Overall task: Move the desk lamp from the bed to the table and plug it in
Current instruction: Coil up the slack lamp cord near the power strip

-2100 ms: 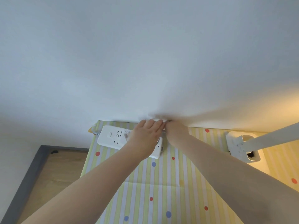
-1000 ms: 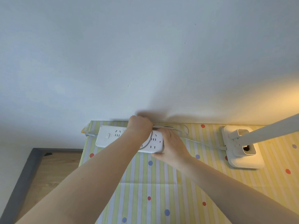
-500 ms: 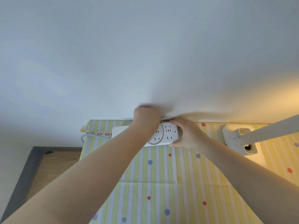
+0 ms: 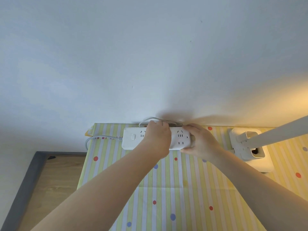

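Head cam view, only 1 angle here. There's a table covered in a striped cloth with yellow, white and pale stripes plus red and blue dots, pushed up against a plain white wall.

A white power strip lies at the far edge of the table, parallel to the wall, with its switch towards the left end and a thick white cord running off its left end and over the table edge. The left hand sits on top of the strip's middle, fingers curled down over the far side where a thin white cable loops up against the wall. Looks like it's gripping that cable, but I can't tell for sure since the fingertips are hidden. The right hand wraps around the right end of the strip, thumb on the near side and fingers curled over the far edge, so it's holding the strip.

The desk lamp stands on the table at the right, just beside the right hand but not touching it. Its white base sits flat and its arm slants up and out of frame to the right. It's lit, throwing a warm glow on the cloth and the wall.

Off to the near left there's wooden floor with a grey border.
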